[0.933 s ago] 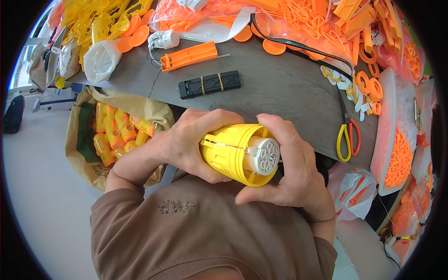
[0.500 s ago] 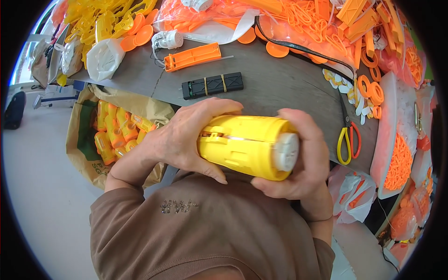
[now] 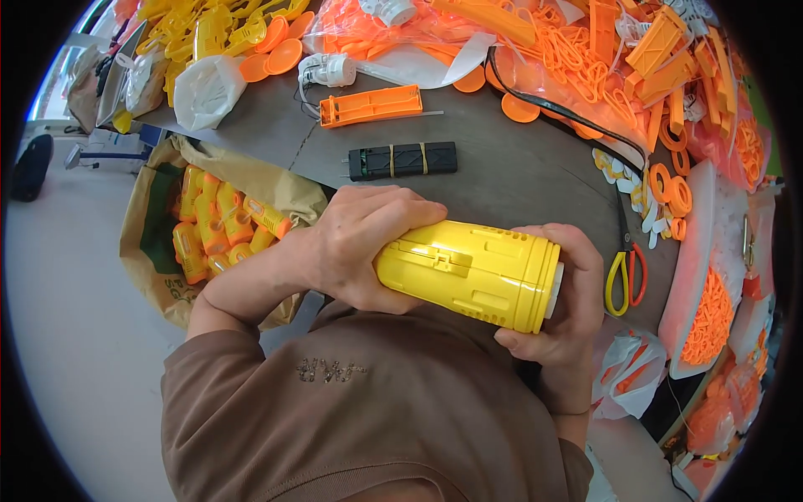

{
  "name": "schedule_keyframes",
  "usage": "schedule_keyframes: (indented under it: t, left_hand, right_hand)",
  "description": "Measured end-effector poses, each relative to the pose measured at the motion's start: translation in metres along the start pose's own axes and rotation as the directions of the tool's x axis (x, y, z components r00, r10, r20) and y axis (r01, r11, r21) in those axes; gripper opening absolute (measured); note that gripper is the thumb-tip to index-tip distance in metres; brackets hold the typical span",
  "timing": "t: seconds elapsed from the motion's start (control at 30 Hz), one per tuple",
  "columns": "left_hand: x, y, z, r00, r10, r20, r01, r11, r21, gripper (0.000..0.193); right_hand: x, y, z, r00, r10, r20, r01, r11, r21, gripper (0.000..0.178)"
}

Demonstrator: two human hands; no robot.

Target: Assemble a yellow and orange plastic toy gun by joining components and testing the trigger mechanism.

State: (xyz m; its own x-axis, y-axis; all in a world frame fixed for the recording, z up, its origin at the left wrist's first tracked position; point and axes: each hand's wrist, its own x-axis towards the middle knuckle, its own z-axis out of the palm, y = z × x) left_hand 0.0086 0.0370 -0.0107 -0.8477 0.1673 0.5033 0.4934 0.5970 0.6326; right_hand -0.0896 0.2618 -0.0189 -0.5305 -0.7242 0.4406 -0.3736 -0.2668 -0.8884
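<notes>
Both hands are clamping one thing from opposite ends: left hand (image 3: 355,243) is wrapping the narrower end of the yellow housing (image 3: 477,276), right hand (image 3: 583,305) is cupping the wider, rimmed end, thumb on the near side, fingers on the far side. Housing is lying sideways between the hands, in front of the brown shirt (image 3: 335,418), tilting slightly down toward the right hand. White end piece (image 3: 555,289) is poking out of the rim, facing the right palm.

Step in hand, judging by grip: pressing or squaring the shell together around its white insert. Seam and latch-like detail (image 3: 447,258) are facing up and looking shut along the visible stretch; cannot tell about the underside. Next move is probably calling for even pressure from both ends, rim staying square, no twisting at the seam. Right fingers are hiding most of the white end, left palm is covering the other end, so fit there is hard to check.

Just beyond the left hand, a black block (image 3: 408,160) with two bands is lying on the table (image 3: 535,159); farther, an orange tray (image 3: 372,107) and a white cylindrical part (image 3: 329,70) are sitting. Left of the left hand, a paper bag (image 3: 276,180) is holding yellow-orange pieces (image 3: 209,222). Right of the right hand, scissors (image 3: 618,284) are lying nearest, possibly getting in the way if that elbow is swinging out. Orange parts (image 3: 657,46) are heaping up beyond, to the right.
</notes>
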Motion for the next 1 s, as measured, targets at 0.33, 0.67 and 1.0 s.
schedule_keyframes:
  t: [0.33,0.67,1.0]
  left_hand:
    - [0.009,0.0,0.0,0.988,0.155,-0.011,-0.151,0.974,0.169,0.052]
    - [0.011,-0.008,0.021,0.909,-0.07,-0.41,-0.176,0.828,-0.532,0.085]
    - [0.022,0.003,0.021,0.88,-0.248,-0.405,-0.002,0.851,-0.525,0.061]
  right_hand:
    - [0.001,-0.007,-0.002,0.997,-0.072,0.034,0.077,0.976,-0.204,0.086]
    - [0.001,0.0,0.007,0.946,-0.299,-0.128,0.245,0.914,-0.323,0.089]
    - [-0.006,0.012,0.026,0.901,-0.386,-0.201,0.302,0.887,-0.35,0.091]
